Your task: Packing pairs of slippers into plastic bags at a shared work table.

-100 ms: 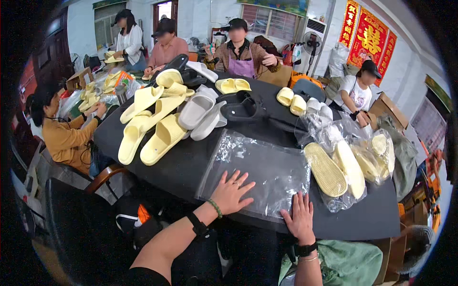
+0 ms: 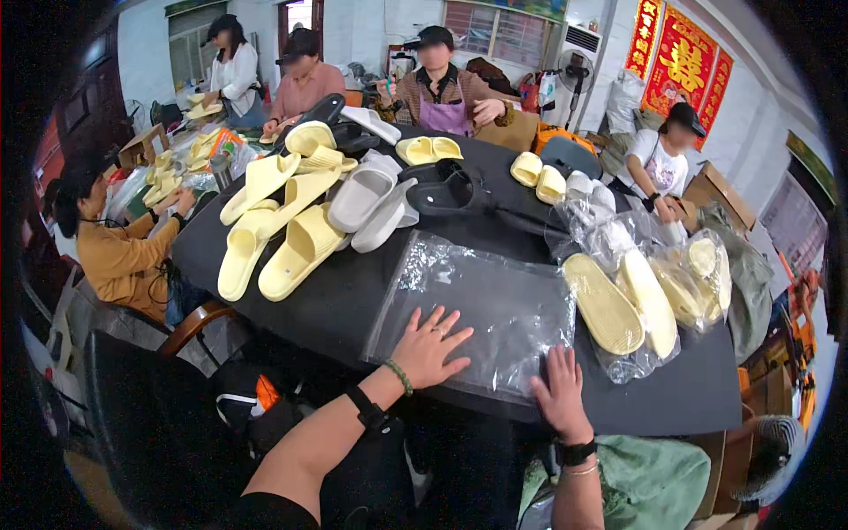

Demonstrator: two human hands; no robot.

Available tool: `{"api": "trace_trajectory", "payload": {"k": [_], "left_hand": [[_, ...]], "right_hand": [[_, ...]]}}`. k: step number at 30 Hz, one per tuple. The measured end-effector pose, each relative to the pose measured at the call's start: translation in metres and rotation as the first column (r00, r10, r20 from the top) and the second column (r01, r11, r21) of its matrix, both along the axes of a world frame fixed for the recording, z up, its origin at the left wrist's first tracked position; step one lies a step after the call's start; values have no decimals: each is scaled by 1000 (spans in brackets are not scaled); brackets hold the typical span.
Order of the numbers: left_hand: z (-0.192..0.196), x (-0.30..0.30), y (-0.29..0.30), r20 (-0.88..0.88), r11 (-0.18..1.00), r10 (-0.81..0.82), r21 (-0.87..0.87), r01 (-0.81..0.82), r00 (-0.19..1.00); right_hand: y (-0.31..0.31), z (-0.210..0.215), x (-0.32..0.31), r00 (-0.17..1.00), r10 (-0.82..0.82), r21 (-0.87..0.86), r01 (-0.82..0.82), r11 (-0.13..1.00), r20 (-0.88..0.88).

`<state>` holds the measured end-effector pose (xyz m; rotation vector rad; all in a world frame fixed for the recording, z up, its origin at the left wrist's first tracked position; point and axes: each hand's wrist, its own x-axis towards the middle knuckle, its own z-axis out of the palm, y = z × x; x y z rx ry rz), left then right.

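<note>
A clear plastic bag (image 2: 486,291) lies flat on the black table (image 2: 291,327) in front of me. My left hand (image 2: 430,352) rests spread on the bag's near left part, holding nothing. At the bag's near right corner, my right hand (image 2: 563,393) has its fingers stretched out, also with nothing in it. Just right of the bag, a pair of pale yellow slippers (image 2: 605,305) lies in clear plastic. Farther left are a loose yellow slipper (image 2: 303,253) with several others like it, and a pair of grey slippers (image 2: 364,192).
More bagged yellow slippers (image 2: 689,287) lie near the table's right edge. Black slippers (image 2: 446,193) and small yellow slippers (image 2: 429,150) stand farther back. Several people work around the tables. A black chair (image 2: 150,433) stands at my left, and green cloth (image 2: 658,477) hangs below the table's right side.
My right hand has shifted slightly right and nearer to me along the bag's corner. The left hand has moved up a little. The bag stays flat in its place.
</note>
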<state>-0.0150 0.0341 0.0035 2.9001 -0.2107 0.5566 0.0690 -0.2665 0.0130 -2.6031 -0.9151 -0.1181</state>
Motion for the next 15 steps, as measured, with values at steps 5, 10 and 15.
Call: {"api": "trace_trajectory", "payload": {"k": [5, 10, 15], "left_hand": [[1, -1, 11, -39, 1000, 27, 2, -27, 999], [5, 5, 4, -69, 999, 27, -17, -28, 997], [8, 3, -2, -74, 999, 31, -9, -31, 997]], "right_hand": [[-41, 13, 37, 988, -100, 691, 156, 706, -120], [-115, 33, 87, 884, -463, 844, 297, 446, -66], [-166, 31, 138, 680, -266, 689, 721, 75, -683]]}}
